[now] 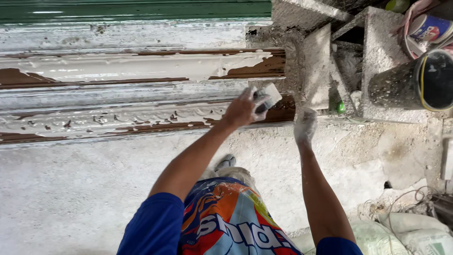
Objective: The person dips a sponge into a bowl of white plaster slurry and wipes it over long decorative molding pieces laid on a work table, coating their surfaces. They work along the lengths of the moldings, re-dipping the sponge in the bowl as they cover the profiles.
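Note:
My left hand grips a small flat scraper blade smeared with white putty and presses it to the right end of a long carved wooden moulding. The moulding is brown wood, largely coated in white putty, lying across the floor. My right hand, dusted white, rests with fingers together against the edge of a rough concrete block just right of the moulding's end. It holds nothing that I can see.
A dark speckled bucket lies on its side at the right, with paint tins above it. Sacks and wire lie at the lower right on the dusty concrete floor. A green band runs along the top.

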